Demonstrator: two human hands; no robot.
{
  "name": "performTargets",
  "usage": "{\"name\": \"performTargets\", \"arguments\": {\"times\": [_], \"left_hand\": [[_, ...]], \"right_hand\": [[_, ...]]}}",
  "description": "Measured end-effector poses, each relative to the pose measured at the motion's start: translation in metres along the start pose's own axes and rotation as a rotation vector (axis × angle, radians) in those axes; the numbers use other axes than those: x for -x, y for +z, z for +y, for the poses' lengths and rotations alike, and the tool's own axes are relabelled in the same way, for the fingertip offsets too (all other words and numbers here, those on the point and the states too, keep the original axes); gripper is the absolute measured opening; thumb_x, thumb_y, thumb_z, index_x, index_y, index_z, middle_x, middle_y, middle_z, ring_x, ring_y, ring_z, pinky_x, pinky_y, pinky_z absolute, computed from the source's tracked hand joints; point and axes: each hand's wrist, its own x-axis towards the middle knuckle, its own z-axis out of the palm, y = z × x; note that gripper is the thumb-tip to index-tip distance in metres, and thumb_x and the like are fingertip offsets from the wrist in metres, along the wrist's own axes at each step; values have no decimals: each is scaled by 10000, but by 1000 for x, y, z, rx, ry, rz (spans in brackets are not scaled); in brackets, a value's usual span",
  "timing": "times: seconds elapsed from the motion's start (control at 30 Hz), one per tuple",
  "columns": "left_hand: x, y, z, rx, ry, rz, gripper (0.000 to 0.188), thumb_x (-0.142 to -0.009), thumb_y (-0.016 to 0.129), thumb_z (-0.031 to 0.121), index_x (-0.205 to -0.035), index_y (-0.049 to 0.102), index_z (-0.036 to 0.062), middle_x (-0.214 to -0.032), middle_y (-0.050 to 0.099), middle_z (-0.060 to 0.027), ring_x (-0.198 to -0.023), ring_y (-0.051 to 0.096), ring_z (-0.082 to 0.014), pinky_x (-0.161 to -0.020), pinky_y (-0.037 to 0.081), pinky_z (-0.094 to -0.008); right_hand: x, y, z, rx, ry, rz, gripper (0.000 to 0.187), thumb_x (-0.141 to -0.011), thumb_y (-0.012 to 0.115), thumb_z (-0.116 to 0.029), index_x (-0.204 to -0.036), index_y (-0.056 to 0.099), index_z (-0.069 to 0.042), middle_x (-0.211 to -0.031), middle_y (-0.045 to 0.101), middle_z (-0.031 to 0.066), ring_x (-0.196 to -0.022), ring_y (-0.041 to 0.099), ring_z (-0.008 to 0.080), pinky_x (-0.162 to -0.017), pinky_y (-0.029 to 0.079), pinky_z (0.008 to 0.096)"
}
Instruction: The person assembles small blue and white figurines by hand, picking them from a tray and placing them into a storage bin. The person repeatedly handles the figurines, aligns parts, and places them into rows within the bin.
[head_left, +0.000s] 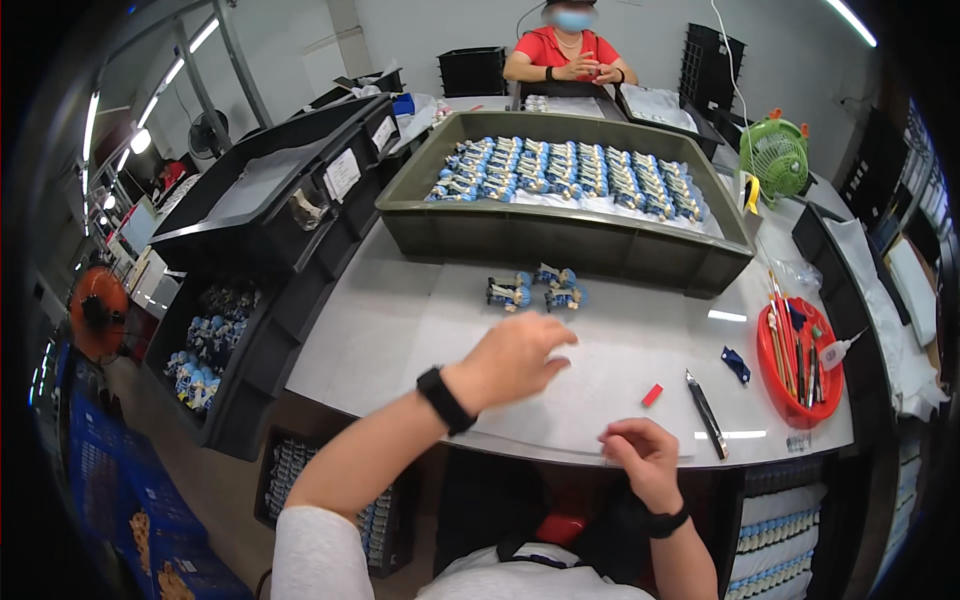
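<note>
The person's left hand reaches out over the white-covered worktop, just on the near side of a small group of four blue-and-white figurines. The figurines lie in two loose pairs beyond the knuckles, between the hand and the near wall of a large olive-green tray. The fingers bend toward the right, and a gap shows between them and the thumb; nothing is seen in that gap, so this grip is loose and unclosed. The group lies outside it, near but apart from the fingertips.

The right hand is held at the near edge of the worktop, well apart from the four figurines, with its fingers curled in toward the thumb. Whether it pinches anything small cannot be told. A small red piece lies just beyond it, and a dark pen-shaped cutting knife lies to its right, its pointed end directed away from the person. Farther right, a red basket holds brushes and other slim tools, with a dark blue scrap beside it.

Inside the tray, many similar figurines lie in close rows on white sheeting.
</note>
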Motion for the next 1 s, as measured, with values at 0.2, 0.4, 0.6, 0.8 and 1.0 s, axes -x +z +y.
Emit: {"name": "performTargets", "arguments": {"times": [0.2, 0.4, 0.6, 0.8, 1.0], "left_hand": [[-22, 15, -98, -491, -186, -134, 237, -712, 648, 107, -939, 598, 58, -920, 570, -101, -896, 541, -293, -771, 452, -408], [-17, 29, -94, -454, -214, -26, 261, -708, 643, 99, -959, 578, 70, -887, 544, -102, -882, 540, -285, -775, 441, -395], [12, 16, -13, 839, -517, 44, 286, -820, 639, 143, -1044, 525, 6, -888, 595, -68, -786, 598, -136, -662, 495, -262], [42, 54, 23, 1425, -727, 259, 269, -900, 542, 156, -1119, 508, 4, -958, 595, -72, -888, 577, -134, -751, 512, -282], [48, 83, 21, 1352, -596, 473, 294, -917, 515, 166, -1153, 543, -8, -958, 617, -75, -812, 590, -117, -736, 506, -257]], "right_hand": [[-33, 30, 24, 172, -126, -27, 131, -817, 617, -17, -938, 612, 32, -831, 641, 60, -782, 606, 106, -709, 477, 215], [-29, 23, 31, 227, -127, -58, 160, -836, 595, -15, -987, 582, 35, -874, 626, 60, -815, 589, 106, -741, 469, 223], [-31, 28, 26, 24, -158, -24, 336, -848, 595, -66, -1160, 497, 15, -989, 597, 98, -881, 578, 137, -760, 469, 250], [-30, 24, 26, 13, -43, -72, 347, -885, 550, -94, -1206, 465, 5, -1023, 583, 116, -885, 582, 137, -741, 485, 250], [-32, 26, 27, 53, -79, -23, 334, -882, 544, -65, -1196, 463, 10, -1019, 575, 112, -872, 587, 136, -719, 508, 247]]}}
